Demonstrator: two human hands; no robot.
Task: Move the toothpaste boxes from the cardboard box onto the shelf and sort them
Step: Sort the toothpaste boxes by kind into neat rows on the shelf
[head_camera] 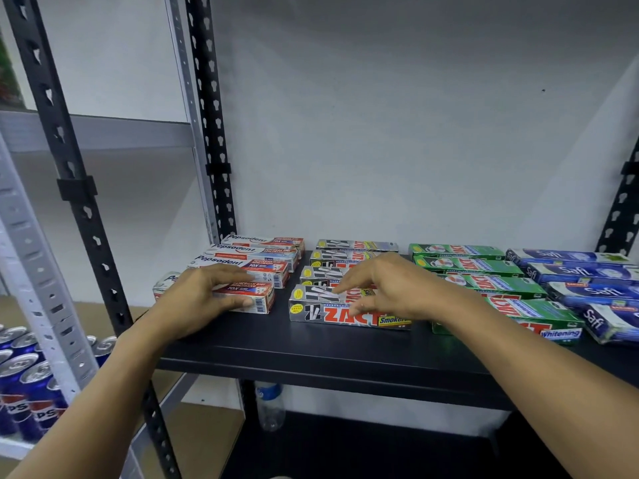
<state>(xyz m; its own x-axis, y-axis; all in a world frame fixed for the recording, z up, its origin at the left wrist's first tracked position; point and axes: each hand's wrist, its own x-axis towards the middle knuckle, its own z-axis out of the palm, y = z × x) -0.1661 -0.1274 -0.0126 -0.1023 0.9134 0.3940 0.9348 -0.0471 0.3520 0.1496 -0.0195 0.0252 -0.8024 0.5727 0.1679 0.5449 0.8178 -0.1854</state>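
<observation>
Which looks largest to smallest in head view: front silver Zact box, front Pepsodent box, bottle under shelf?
Front silver Zact box
Front Pepsodent box, nearly alike, partly under the left hand
Bottle, smallest, but farther

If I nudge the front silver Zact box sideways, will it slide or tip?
Likely slides flat: the front silver Zact box lies on a long side. Probably light, stiff cardboard. The smooth black shelf may let it skid.

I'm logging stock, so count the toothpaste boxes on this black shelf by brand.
Pepsodent boxes: 4
Silver Zact Smokers boxes: 4
Green Zact Whitening boxes: 4
Blue Saft boxes: 4
Total: 16
</observation>
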